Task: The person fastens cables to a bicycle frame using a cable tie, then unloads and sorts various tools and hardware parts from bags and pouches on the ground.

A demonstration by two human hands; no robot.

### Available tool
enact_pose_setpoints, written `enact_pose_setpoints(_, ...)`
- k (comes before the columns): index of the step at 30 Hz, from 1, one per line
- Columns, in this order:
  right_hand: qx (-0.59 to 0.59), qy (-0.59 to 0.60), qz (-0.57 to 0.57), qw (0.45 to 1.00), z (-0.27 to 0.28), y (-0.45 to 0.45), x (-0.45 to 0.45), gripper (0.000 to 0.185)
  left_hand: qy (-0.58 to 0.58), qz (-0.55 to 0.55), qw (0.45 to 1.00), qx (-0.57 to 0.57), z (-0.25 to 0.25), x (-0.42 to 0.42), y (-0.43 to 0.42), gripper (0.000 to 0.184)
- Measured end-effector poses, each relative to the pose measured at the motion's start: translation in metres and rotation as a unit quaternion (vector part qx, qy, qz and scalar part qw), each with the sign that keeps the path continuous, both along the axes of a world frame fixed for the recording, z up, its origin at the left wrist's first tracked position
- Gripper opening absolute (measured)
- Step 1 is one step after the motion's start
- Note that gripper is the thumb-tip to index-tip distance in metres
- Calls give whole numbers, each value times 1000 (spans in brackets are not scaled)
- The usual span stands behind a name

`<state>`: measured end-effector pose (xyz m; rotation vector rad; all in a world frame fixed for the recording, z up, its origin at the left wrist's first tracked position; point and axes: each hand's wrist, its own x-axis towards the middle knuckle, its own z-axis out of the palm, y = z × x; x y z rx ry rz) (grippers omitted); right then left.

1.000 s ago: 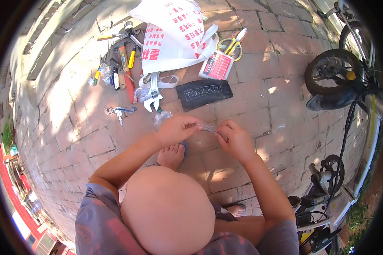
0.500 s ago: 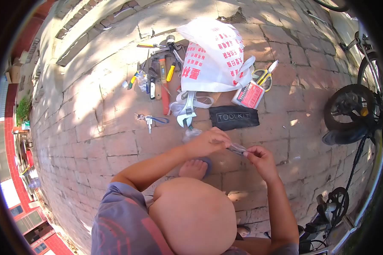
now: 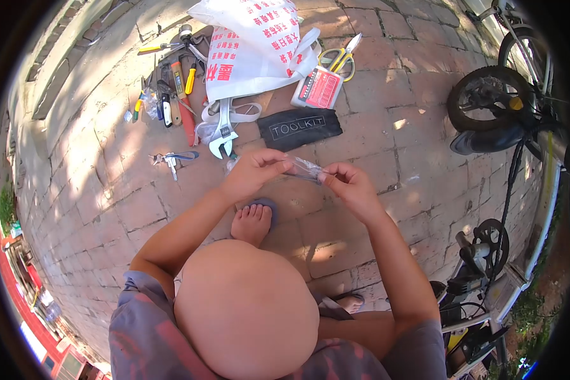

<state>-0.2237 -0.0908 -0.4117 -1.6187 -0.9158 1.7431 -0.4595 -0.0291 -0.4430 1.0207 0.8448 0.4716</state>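
A small clear plastic bag [image 3: 305,168] is stretched between my two hands. My left hand [image 3: 257,172] pinches one end of it, and my right hand [image 3: 350,186] pinches the other. Whether anything lies inside the bag is too small to tell. Just beyond my hands, a black TOOLKIT pouch [image 3: 301,128] lies flat on the bricks. An adjustable wrench [image 3: 223,132] lies to the left of the pouch, its jaw towards me. Behind my left hand, another bit of clear plastic is partly hidden.
A white bag with red print [image 3: 253,54] lies beyond the wrench, with scissors [image 3: 342,58] and a red-labelled box [image 3: 318,87] at its right. Screwdrivers, a knife and several tools lie left. Keys [image 3: 171,162] rest nearer. A bicycle wheel [image 3: 489,101] stands right.
The head view has swung back and forth. The plastic between my hands now appears spread wider, where before it looked narrow and bunched. Both hands have kept hold of it.
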Motion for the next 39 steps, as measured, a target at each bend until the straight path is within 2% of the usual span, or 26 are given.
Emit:
enact_pose_setpoints(4,-57,20,-17,998,8,3,4,15,13,13,1000,10,-2,0,-1,19)
enact_pose_setpoints(10,27,-8,-4,1000,4,-1,0,16,17,36,999,14,-5,-1,-3,20)
enact_pose_setpoints(13,24,-12,3,1000,-2,-3,0,15,18,47,999,12,-8,-2,-5,19)
enact_pose_setpoints(15,38,-48,15,998,-11,-8,0,14,28,38,999,21,-5,0,-6,19)
enact_pose_setpoints(18,29,-73,23,997,-8,-8,-3,14,47,-42,998,7,5,9,-6,17)
enact_pose_setpoints(19,21,-73,25,997,-6,-7,-4,14,85,-68,994,16,-1,9,-6,17)
enact_pose_setpoints(22,6,-58,-20,998,-6,-5,2,17,112,-61,992,7,-1,16,-4,23)
enact_pose_setpoints(23,20,-124,-45,991,-13,-3,12,18,117,-54,992,17,-8,17,-4,22)
enact_pose_setpoints(25,50,-251,-90,962,-43,8,46,20,94,-51,992,-68,-23,14,-2,16)
enact_pose_setpoints(27,152,-423,-106,887,-66,18,86,19,75,-45,986,-141,-44,16,-7,13)
enact_pose_setpoints(29,131,-438,-136,879,-91,31,126,19,61,-38,977,-199,-63,18,-15,13)
enact_pose_setpoints(32,106,-493,-115,856,-109,53,151,23,196,-88,970,-114,-60,25,-15,20)
enact_pose_setpoints(34,99,-513,-80,849,-119,62,154,23,216,-107,969,48,-81,22,-17,23)
enact_pose_setpoints(36,100,-521,-57,846,-133,69,154,22,261,-108,940,189,-74,20,-17,26)
enact_pose_setpoints(38,105,-524,-56,843,-145,71,160,22,322,-102,889,311,-61,27,-9,28)
enact_pose_setpoints(39,109,-526,-51,842,-143,70,156,21,320,-64,887,327,-55,31,-1,29)
